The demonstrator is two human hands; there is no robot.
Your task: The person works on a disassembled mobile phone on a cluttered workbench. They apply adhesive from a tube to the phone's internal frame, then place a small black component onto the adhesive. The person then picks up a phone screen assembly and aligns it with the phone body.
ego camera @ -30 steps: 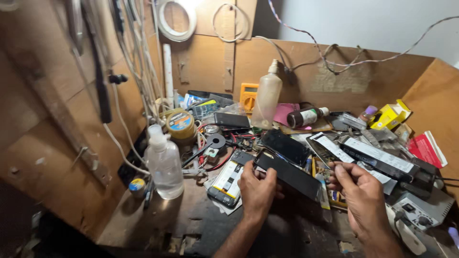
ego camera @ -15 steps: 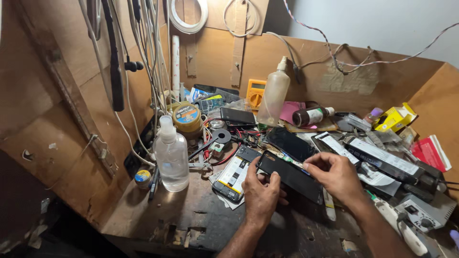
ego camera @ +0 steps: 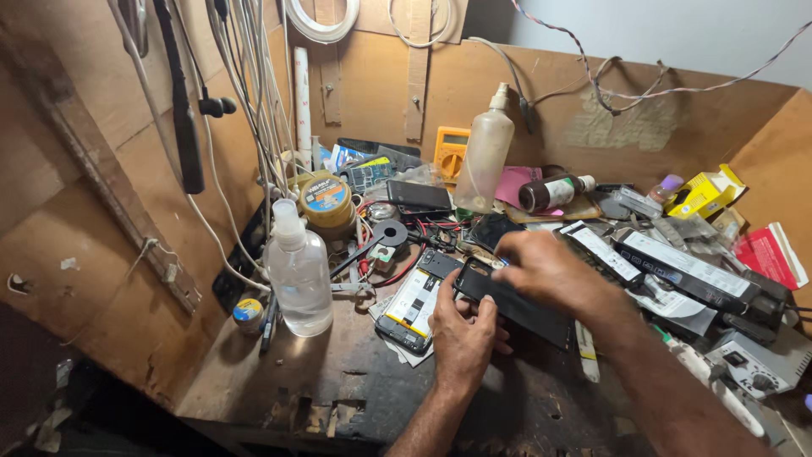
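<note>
My left hand (ego camera: pixel 463 333) grips the near edge of a flat black phone panel (ego camera: pixel 524 306) lying on the worn wooden bench. My right hand (ego camera: pixel 545 269) reaches over the panel's far end, fingers curled on its top edge. Just left of the panel lies an opened phone (ego camera: pixel 412 310) with its battery showing, on a scrap of paper. Both hands hold the same black panel.
A clear plastic bottle (ego camera: pixel 299 272) stands at the left, a solder-paste tin (ego camera: pixel 325 198) behind it. A tall squeeze bottle (ego camera: pixel 485 157) and orange multimeter (ego camera: pixel 451 151) stand at the back. Black phone parts (ego camera: pixel 683 271) pile up at the right. Cables (ego camera: pixel 254 93) hang down the left wall.
My right hand has moved left from the panel's right end, over it to its far top edge. The left hand stays on the near edge. The camera has drifted left.
</note>
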